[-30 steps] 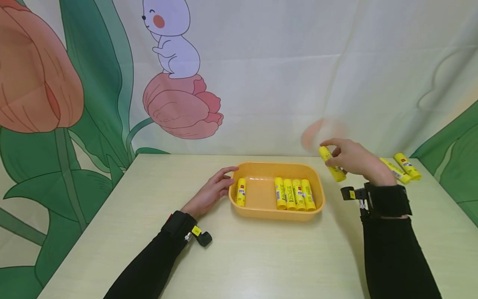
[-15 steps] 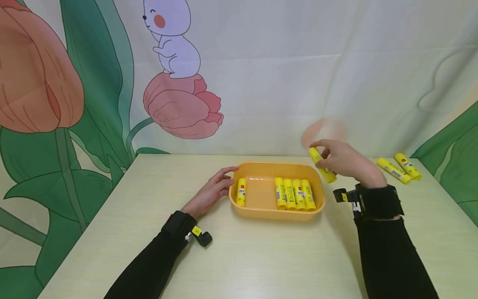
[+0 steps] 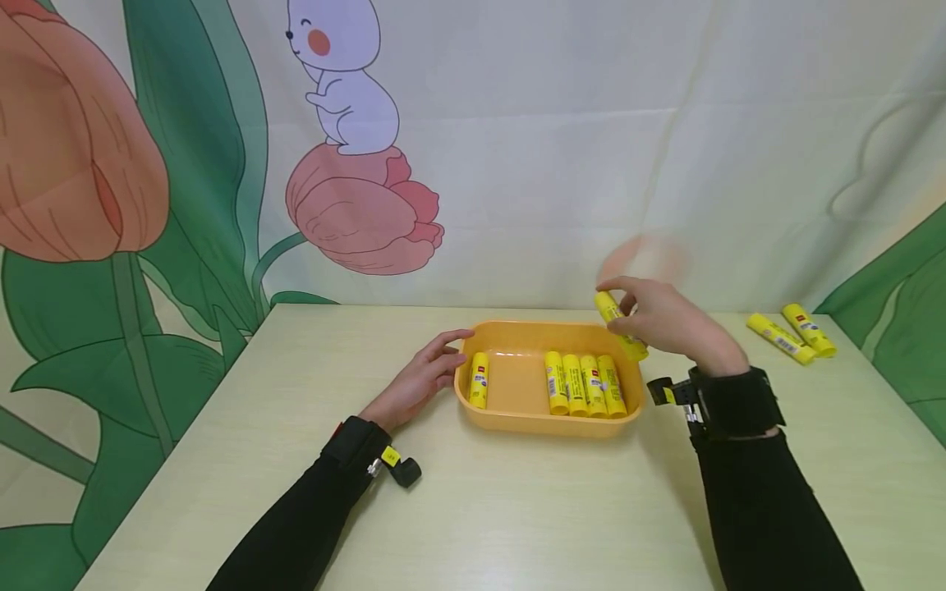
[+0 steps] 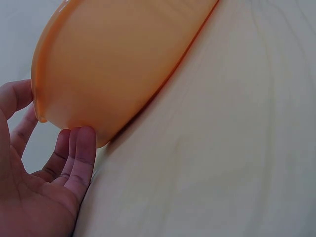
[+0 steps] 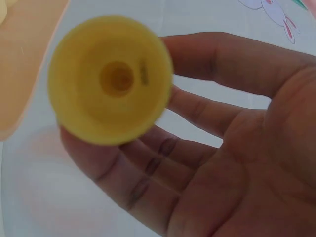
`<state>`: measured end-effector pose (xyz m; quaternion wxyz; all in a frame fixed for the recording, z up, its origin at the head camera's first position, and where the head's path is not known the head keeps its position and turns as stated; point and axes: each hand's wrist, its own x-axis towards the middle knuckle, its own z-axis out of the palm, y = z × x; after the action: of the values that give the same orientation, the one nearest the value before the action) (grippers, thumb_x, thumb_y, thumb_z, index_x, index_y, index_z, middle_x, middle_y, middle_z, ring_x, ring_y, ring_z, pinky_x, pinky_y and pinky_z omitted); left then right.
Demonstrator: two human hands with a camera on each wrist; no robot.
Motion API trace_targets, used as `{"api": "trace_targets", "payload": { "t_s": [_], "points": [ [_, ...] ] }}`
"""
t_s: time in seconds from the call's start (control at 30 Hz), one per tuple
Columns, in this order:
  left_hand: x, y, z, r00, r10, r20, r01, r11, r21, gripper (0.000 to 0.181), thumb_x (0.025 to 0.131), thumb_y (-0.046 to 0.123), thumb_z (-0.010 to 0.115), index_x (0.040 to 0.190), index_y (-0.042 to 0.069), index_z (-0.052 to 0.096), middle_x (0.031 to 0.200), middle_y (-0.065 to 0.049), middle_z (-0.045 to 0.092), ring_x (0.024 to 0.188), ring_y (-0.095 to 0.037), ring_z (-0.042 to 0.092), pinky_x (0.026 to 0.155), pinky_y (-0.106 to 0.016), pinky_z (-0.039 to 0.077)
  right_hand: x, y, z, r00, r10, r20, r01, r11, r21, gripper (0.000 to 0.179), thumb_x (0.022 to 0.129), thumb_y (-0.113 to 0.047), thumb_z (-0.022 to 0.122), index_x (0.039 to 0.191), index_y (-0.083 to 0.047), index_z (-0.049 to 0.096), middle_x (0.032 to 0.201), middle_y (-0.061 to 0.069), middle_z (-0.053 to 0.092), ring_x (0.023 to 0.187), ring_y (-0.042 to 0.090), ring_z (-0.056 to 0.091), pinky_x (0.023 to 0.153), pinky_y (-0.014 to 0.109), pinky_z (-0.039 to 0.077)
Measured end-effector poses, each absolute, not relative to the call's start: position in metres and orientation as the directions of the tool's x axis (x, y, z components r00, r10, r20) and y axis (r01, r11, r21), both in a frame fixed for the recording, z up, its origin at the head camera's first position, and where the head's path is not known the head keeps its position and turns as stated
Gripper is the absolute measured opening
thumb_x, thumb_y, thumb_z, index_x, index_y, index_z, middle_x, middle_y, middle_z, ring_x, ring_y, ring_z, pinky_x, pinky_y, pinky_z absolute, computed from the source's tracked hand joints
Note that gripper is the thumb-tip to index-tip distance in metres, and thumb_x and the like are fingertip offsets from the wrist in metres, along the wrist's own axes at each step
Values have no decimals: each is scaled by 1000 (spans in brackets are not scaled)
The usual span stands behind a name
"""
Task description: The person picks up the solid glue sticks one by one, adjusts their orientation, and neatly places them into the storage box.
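In the head view, my right hand pinches a yellow glue stick between thumb and fingers, tilted, over the right back corner of the orange-yellow tray. The right wrist view shows the round hollow end of this glue stick facing the camera. My left hand rests at the tray's left end. Its fingertips touch the rim and outer wall, as the left wrist view shows on the tray. Inside the tray, one glue stick lies at the left, and several glue sticks lie side by side at the right.
Two more glue sticks, one nearer and one farther, lie on the pale table at the back right. A printed cloth hangs behind the table's back edge.
My right hand has moved left with the glue stick, from beside the tray to above its right back corner. The left hand and the tray have stayed in place.
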<state>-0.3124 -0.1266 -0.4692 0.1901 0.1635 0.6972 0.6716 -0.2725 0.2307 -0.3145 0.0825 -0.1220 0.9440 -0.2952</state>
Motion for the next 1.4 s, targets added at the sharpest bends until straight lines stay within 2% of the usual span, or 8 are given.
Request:
{"api": "trace_targets", "payload": {
  "t_s": [0.53,1.1,1.4],
  "points": [
    [-313,-126,-469,-877,479,-42,-26,41,999,44,110,28,53,153,26,46,137,-15,48,122,-29,54,99,-27,52,-273,211,-320,-953,-301,-26,-227,769,-597,56,100,-8,68,150,-3,45,113,24,61,84,29,59,71,35,54],
    [-312,-127,-469,-876,480,-48,-27,51,998,45,110,30,53,154,26,45,139,-15,47,124,-30,53,102,-30,50,-275,188,-332,-938,-345,24,-285,731,-621,56,101,-8,67,153,-7,44,114,23,62,89,30,61,73,36,53],
    [-311,-127,-468,-873,485,-47,-31,42,999,45,110,28,53,154,25,45,138,-16,46,123,-30,53,101,-30,51,-278,182,-340,-937,-348,23,-283,721,-633,56,102,-8,66,153,-8,44,113,22,61,85,29,61,71,34,53]
  ]
}}
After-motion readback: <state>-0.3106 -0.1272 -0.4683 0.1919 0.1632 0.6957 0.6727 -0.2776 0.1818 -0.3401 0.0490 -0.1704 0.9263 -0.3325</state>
